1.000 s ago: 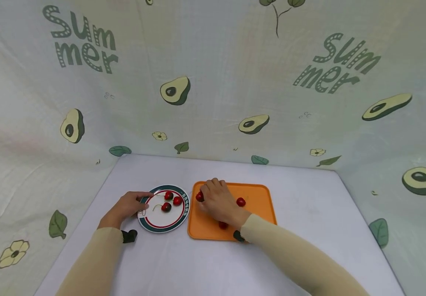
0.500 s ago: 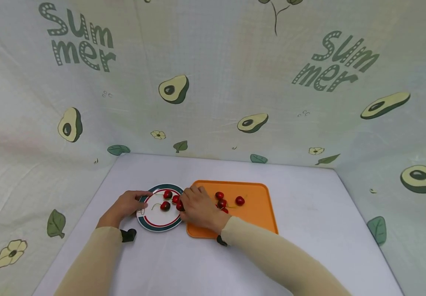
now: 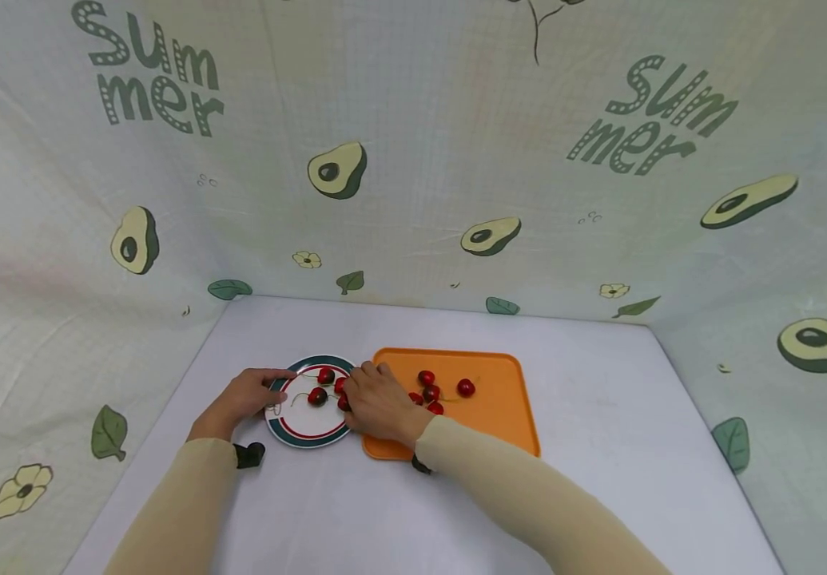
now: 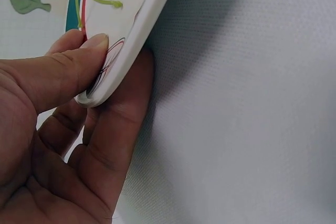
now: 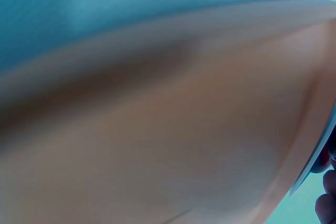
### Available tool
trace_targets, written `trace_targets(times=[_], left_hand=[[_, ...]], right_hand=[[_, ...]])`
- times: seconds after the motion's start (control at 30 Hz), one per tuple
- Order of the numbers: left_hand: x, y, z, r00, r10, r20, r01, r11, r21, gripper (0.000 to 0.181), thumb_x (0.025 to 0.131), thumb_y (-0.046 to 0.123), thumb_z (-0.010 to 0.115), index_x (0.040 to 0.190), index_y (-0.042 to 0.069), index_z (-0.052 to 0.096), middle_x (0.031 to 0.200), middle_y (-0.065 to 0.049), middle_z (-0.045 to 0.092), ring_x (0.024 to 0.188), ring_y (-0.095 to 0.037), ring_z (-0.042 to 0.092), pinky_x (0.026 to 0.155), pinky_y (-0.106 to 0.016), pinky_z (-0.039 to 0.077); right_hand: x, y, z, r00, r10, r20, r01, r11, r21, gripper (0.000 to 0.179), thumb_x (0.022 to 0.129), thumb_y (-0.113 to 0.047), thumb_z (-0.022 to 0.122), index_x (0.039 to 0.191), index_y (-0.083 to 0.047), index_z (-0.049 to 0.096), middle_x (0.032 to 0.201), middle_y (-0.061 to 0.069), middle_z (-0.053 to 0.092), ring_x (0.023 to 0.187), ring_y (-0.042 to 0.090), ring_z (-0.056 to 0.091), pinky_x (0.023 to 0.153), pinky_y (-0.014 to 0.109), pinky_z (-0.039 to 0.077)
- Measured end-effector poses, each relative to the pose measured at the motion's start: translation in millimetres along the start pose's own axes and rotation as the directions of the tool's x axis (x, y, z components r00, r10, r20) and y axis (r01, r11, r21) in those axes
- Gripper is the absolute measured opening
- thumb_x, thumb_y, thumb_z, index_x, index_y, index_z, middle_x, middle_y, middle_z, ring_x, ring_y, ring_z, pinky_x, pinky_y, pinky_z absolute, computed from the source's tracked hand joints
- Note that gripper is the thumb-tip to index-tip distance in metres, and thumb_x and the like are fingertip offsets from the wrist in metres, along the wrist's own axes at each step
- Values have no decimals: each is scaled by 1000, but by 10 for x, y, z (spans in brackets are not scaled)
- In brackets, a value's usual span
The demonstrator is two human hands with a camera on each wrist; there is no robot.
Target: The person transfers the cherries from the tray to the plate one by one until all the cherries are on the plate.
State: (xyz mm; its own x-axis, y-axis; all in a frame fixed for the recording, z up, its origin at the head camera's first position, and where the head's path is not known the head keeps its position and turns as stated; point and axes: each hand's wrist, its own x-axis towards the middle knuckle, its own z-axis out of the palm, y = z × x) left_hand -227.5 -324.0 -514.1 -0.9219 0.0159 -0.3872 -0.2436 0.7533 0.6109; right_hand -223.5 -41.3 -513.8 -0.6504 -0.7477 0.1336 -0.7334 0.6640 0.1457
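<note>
My left hand point(image 3: 240, 399) pinches the near-left rim of a white plate point(image 3: 301, 419) with a green and red border. In the left wrist view the thumb point(image 4: 68, 72) lies on top of the rim and the fingers are under it. Several red-and-dark cherries point(image 3: 317, 396) with thin green stems lie on the plate. My right hand point(image 3: 380, 405) reaches over the plate's right edge and holds a cherry point(image 3: 344, 403) at its fingertips. In the right wrist view that hand's fingers point(image 5: 326, 205) show only at the right border, near a dark red cherry point(image 5: 320, 162).
An orange tray point(image 3: 499, 419) lies right of the plate, partly under my right forearm. Several cherries point(image 3: 431, 393) are grouped on it, with one cherry point(image 3: 466, 388) apart to the right. Both stand on a white-covered table point(image 3: 600, 383) before a printed cloth point(image 3: 413, 176).
My right hand has moved left from the tray to the plate's right edge, carrying a cherry. More cherries on the tray have come into sight. My left hand has kept its grip on the rim.
</note>
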Motion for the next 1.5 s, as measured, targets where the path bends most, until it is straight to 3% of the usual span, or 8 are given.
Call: trace_targets(times=[0.17,0.53,0.73,0.9,1.03,1.13,1.33,1.5], left_hand=[[10,17,4,1000,10,4,-10,1000,-1,47,99,17,74,145,14,65,141,-28,54,119,-41,47,100,-53,48],[26,31,38,1000,6,8,-5,1000,-16,47,99,15,73,145,14,65,138,-26,55,116,-38,50,93,-47,49],[-1,50,31,1000,4,3,-4,1000,-10,47,99,16,73,145,15,65,137,-26,55,115,-38,50,85,-40,46],[-36,51,36,1000,-1,5,1,1000,-2,47,99,16,73,145,14,65,140,-27,54,116,-38,49,86,-41,46],[-38,58,43,1000,-3,3,3,1000,1,47,99,17,73,146,14,65,139,-27,54,115,-38,49,85,-41,45],[-32,60,43,1000,-6,3,6,1000,2,47,99,17,73,146,15,64,140,-27,54,116,-38,49,87,-42,45],[-15,27,26,1000,-13,7,13,1000,13,47,99,17,72,146,15,64,145,-29,53,118,-39,48,91,-44,47],[2,8,-5,1000,-9,9,9,1000,20,48,99,17,72,146,14,64,139,-28,55,114,-38,51,84,-40,47]], right_hand=[[15,-7,-2,1000,-1,1,1,1000,-6,35,103,-47,60,117,-16,67,107,-2,60,100,17,47,87,32,37],[-60,5,-45,1000,25,14,-25,1000,-8,38,100,-50,65,118,-16,68,109,-2,62,101,17,49,87,32,39],[-179,126,-148,1000,20,-7,-20,1000,-5,38,99,-46,66,120,-14,69,111,0,63,104,19,50,90,34,41],[-383,395,-214,998,33,-45,-32,999,29,39,100,-41,65,125,-12,69,118,3,64,111,23,52,96,39,43],[-624,733,-220,992,58,-115,-54,998,36,36,98,-37,70,120,-9,68,114,6,64,105,25,53,95,43,46],[-823,1007,-205,989,85,-124,-80,996,40,39,97,-37,74,120,-6,67,113,8,63,103,28,53,94,45,46],[-1164,1414,-215,990,137,-38,-134,989,63,46,97,-37,75,128,-4,65,123,10,63,115,30,54,102,50,45],[-1343,1592,-214,989,143,45,-145,988,51,51,96,-38,74,133,-5,64,131,10,63,124,31,54,107,52,45]])
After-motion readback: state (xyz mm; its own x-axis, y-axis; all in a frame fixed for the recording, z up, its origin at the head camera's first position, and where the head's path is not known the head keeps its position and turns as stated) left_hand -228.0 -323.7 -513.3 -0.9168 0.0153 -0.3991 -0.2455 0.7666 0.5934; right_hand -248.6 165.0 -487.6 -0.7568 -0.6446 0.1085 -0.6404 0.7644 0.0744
